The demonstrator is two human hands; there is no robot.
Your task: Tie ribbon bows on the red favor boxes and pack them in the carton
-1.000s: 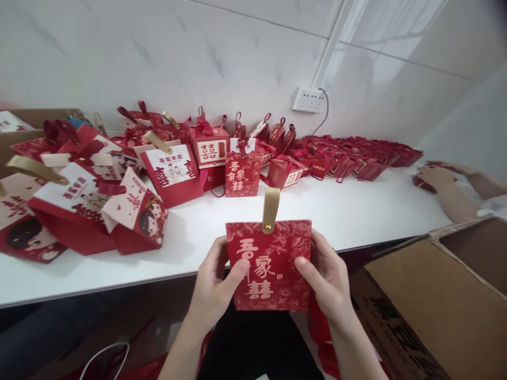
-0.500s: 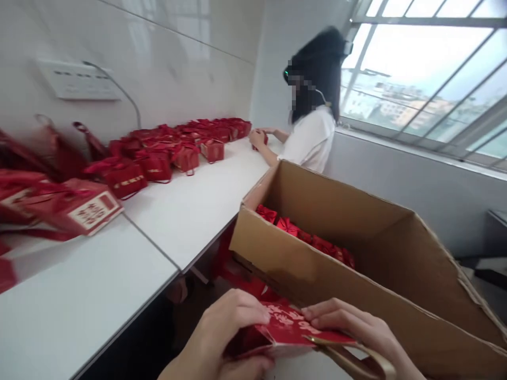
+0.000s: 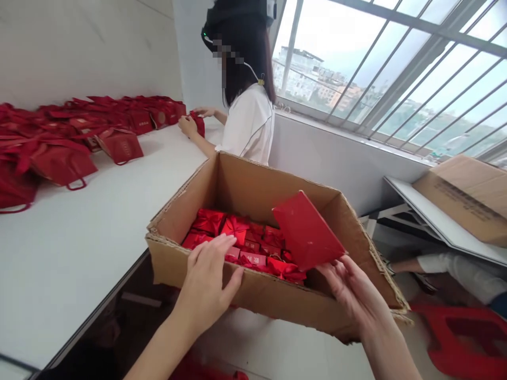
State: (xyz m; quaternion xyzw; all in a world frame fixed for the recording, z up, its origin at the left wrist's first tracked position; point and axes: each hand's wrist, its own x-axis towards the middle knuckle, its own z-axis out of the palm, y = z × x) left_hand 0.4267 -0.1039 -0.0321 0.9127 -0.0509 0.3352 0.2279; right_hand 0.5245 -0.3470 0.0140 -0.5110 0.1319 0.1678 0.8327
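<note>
My right hand [image 3: 352,287] grips a red gift box [image 3: 307,232] by its lower edge. The gift box is tilted, a plain red face towards me, above the right part of a large open cardboard box [image 3: 269,300]. Over the near wall of that carton, my left hand [image 3: 209,272] is empty, its fingers stretched out and the thumb apart. Beneath and beyond its fingertips, several small red gift boxes [image 3: 253,259] with shiny ribbon bows fill the carton's left and middle part. The lettering on some of them is pale.
On the white table [image 3: 122,211] at left, many red gift boxes [image 3: 63,161] stand along the wall. A co-worker [image 3: 249,124] in white handles a red box at the table's far end. At right are a red plastic stool [image 3: 438,338] and another cardboard carton [image 3: 471,198].
Both hands held a red gift box with a gold ribbon in front of the carton; now my left hand is off it. The right hand has carried a red gift box over the carton. The view has swung right.
</note>
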